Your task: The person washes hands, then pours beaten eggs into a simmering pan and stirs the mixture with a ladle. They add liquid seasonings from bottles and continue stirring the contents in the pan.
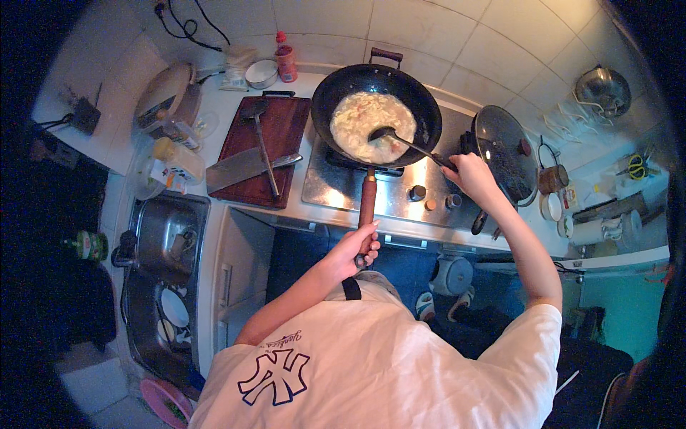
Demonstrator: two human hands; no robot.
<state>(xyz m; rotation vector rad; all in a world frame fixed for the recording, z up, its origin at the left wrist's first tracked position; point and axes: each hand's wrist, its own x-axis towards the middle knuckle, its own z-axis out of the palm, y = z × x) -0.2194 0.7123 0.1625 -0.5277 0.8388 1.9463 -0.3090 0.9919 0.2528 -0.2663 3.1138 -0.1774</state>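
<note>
A black wok rests on the left burner of a steel gas stove. Pale, lumpy soup, apparently with egg, fills its bottom, with a few reddish bits in it. My left hand is wrapped around the wok's long wooden handle near its end. My right hand grips the dark handle of a ladle, whose black bowl sits in the soup right of the middle. What lies under the ladle's bowl is hidden.
Left of the stove, a cleaver and a spatula lie on a wooden cutting board. A lidded frying pan stands at the stove's right. Dishes sit in the double sink at left. A white stool is on the floor.
</note>
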